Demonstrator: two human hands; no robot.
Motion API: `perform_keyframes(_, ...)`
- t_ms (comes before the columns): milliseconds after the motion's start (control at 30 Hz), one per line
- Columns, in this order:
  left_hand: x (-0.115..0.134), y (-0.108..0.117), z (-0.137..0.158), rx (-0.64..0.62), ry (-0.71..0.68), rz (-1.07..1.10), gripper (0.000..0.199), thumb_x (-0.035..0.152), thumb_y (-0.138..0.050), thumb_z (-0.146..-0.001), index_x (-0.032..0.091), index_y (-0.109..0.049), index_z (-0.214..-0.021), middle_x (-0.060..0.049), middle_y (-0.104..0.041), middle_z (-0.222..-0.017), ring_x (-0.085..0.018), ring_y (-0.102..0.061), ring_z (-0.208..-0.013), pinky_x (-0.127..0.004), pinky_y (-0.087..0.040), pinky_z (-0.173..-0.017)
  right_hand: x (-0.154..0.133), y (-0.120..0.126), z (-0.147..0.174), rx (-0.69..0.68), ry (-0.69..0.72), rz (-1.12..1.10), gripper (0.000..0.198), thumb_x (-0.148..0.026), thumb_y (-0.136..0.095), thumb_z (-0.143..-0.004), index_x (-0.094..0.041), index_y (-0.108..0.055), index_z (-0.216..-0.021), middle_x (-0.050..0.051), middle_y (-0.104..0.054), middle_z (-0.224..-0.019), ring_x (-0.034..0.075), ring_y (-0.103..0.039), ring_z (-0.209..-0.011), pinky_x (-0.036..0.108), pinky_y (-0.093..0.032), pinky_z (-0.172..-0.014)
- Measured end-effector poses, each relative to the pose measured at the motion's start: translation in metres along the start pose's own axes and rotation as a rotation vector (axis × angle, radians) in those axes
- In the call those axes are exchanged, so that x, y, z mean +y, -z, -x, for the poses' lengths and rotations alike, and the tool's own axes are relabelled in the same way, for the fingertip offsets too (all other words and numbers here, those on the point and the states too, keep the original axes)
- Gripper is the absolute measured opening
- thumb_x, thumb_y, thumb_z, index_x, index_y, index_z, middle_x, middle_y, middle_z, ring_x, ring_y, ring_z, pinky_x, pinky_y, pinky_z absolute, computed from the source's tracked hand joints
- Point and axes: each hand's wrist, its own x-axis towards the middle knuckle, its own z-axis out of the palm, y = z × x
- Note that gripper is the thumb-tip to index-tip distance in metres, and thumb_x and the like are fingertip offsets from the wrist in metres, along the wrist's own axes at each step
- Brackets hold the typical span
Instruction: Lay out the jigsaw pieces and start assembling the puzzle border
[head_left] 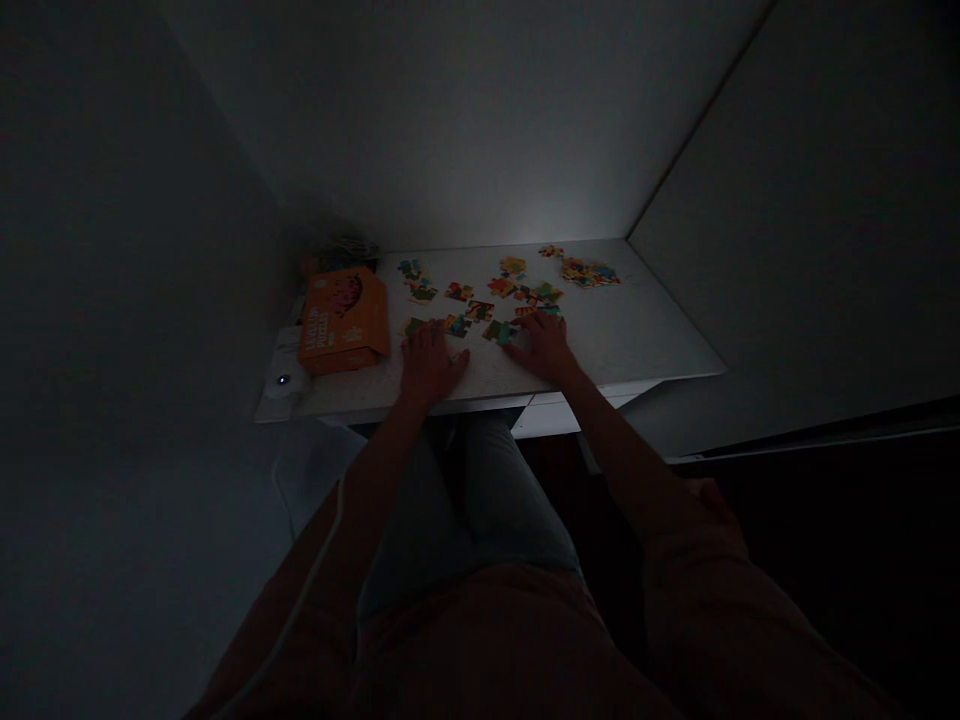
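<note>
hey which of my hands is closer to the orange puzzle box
Left. Your left hand rests just right of the orange puzzle box; your right hand is farther right, at the puzzle pieces.

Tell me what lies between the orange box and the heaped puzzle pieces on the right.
In the head view, scattered puzzle pieces lie on the table between the box and the heap.
</note>
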Motion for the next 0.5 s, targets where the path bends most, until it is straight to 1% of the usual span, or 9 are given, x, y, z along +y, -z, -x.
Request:
perform_keyframes(100,-0.001,-0.001,0.001,0.039,0.041,0.006,0.083,0.058,-0.051,-0.111,0.007,-0.040,-0.177,-0.029,-0.045,-0.183,-0.043,-0.041,-0.171,-0.061,-0.030,-0.142,-0.002,0.002,0.000,-0.003,-0.003,0.002,0.058,-0.061,-0.066,-0.106,-0.023,-0.071,-0.150,0.021,-0.066,-0.155,0.046,-0.055,-0.149,0.068,-0.036,-0.129)
perform_keyframes(267,-0.007,-0.009,0.002,0.091,0.005,0.044,0.094,0.063,-0.063,-0.105,0.009,-0.038,-0.177,-0.029,-0.047,-0.181,-0.042,-0.039,-0.173,-0.062,-0.027,-0.143,-0.006,0.007,0.000,-0.015,-0.011,-0.008,0.056,-0.059,-0.069,-0.106,-0.022,-0.073,-0.147,0.021,-0.066,-0.154,0.044,-0.056,-0.147,0.065,-0.036,-0.130)
perform_keyframes(367,-0.011,-0.011,0.000,0.123,0.038,0.066,0.095,0.063,-0.065,-0.104,0.009,-0.038,-0.177,-0.030,-0.047,-0.181,-0.043,-0.039,-0.173,-0.062,-0.026,-0.143,-0.009,0.009,0.000,-0.024,-0.033,0.000,0.056,-0.059,-0.070,-0.106,-0.022,-0.073,-0.148,0.021,-0.065,-0.156,0.044,-0.056,-0.147,0.065,-0.036,-0.130)
perform_keyframes(433,-0.016,-0.009,-0.001,0.117,0.035,0.081,0.096,0.063,-0.069,-0.102,0.010,-0.038,-0.176,-0.030,-0.046,-0.181,-0.044,-0.038,-0.174,-0.062,-0.027,-0.143,-0.010,0.010,0.001,-0.028,-0.045,0.005,0.057,-0.059,-0.070,-0.107,-0.021,-0.073,-0.149,0.022,-0.064,-0.157,0.045,-0.055,-0.148,0.066,-0.036,-0.131)
perform_keyframes(500,-0.025,-0.006,0.001,0.086,-0.018,0.099,0.098,0.062,-0.073,-0.099,0.011,-0.040,-0.176,-0.029,-0.045,-0.182,-0.043,-0.037,-0.174,-0.060,-0.029,-0.143,-0.012,0.010,0.001,-0.035,-0.053,0.012,0.059,-0.059,-0.071,-0.107,-0.020,-0.072,-0.150,0.022,-0.063,-0.158,0.046,-0.055,-0.149,0.067,-0.035,-0.131)
